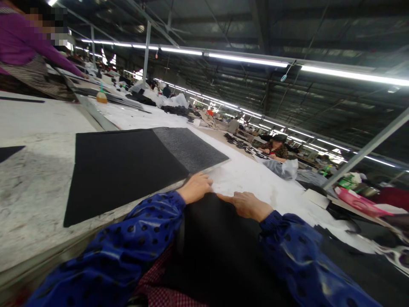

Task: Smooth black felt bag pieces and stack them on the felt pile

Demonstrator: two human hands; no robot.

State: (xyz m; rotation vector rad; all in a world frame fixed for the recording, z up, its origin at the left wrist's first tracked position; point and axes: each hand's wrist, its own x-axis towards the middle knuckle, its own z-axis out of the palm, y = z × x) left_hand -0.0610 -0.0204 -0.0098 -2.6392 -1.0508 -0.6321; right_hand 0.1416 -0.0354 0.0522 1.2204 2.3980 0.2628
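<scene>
A piece of black fabric (pixel 220 247) runs from between my hands down over the table's near side towards my body. My left hand (pixel 197 186) has its fingers curled together at the fabric's far edge. On the other side of that edge, my right hand (pixel 251 205) grips the same fabric, its index finger pointing left along it. The thumb of my right hand is hidden. Left of my hands, a flat black fabric panel (pixel 124 170) lies on the table, with a dark grey panel (pixel 191 147) adjoining its right side.
The pale worktable (pixel 38 204) has a raised metal edge. An oil bottle (pixel 102 96) stands farther back. A person in a purple sleeve (pixel 47 49) leans over the table at upper left. Dark cloth (pixel 358 268) and a pink package (pixel 361 202) lie at right.
</scene>
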